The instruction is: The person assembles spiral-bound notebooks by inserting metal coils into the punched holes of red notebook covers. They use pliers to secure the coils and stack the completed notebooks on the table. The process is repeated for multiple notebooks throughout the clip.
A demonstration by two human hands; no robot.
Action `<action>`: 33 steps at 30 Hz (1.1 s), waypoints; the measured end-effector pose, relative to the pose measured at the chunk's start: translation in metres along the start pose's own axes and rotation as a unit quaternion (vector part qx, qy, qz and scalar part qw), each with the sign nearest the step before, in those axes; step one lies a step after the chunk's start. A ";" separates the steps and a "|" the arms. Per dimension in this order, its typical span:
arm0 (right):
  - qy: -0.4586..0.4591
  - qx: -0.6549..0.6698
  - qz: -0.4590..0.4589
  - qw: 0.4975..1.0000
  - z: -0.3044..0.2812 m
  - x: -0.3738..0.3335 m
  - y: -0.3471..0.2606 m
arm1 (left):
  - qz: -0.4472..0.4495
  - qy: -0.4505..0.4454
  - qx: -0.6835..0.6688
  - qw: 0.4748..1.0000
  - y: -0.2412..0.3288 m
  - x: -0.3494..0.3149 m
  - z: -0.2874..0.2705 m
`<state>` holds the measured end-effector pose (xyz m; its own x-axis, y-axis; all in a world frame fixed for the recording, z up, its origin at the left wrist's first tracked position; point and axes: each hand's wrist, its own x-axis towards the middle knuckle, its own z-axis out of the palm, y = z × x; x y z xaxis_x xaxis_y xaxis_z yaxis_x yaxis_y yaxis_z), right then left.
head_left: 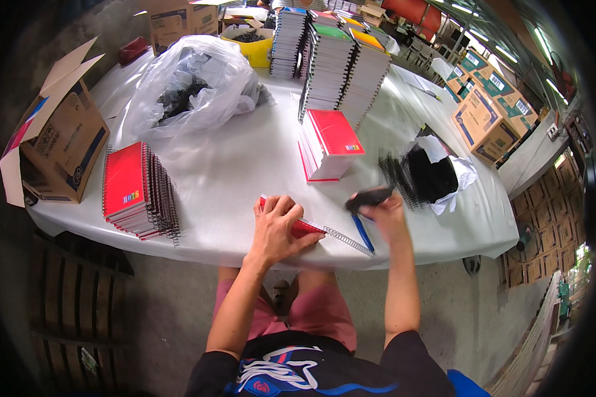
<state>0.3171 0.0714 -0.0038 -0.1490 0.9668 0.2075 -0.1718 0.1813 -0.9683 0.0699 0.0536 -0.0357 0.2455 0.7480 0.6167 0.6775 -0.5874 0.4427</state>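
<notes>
My left hand [277, 225] is closed round a red notebook [304, 228] at the table's near edge. A wire spiral coil [347, 242] sticks out to the right from the notebook's edge. In my right hand [385, 215] is a black handheld tool [369, 198], blurred, its kind unclear; it is raised just above the coil. Under that hand lies a thin blue tool [362, 233], its tip close to the coil's free end. Straight ahead stands a stack of red-covered notebooks [331, 142] with no coils showing.
Coil-bound red notebooks [139, 188] are piled at left beside an open carton [66, 139]. A plastic bag [192, 86] holds black coils. Loose black coils [397, 178] lie right, by a torn white wrapper [457, 172]. Tall notebook stacks [328, 63] and a yellow tub [255, 49] stand farther back.
</notes>
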 end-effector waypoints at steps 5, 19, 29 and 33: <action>-0.083 -0.219 0.058 0.970 0.017 -0.009 0.025 | 0.028 -0.029 -0.032 0.999 0.001 0.001 0.002; -0.055 -0.203 -0.010 0.978 0.040 -0.009 0.006 | -0.044 0.027 -0.165 0.985 -0.009 0.000 0.001; -0.008 -0.307 -0.016 0.951 0.044 -0.002 0.010 | -0.022 0.007 -0.148 0.989 -0.015 -0.006 -0.008; -0.121 -0.127 -0.013 0.984 0.069 -0.012 -0.002 | -0.070 0.069 -0.223 0.970 -0.026 -0.011 0.006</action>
<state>0.2523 0.0468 0.0052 -0.3814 0.8956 0.2291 0.0659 0.2736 -0.9596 0.0537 0.0627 -0.0576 0.0571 0.7990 0.5986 0.3234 -0.5821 0.7461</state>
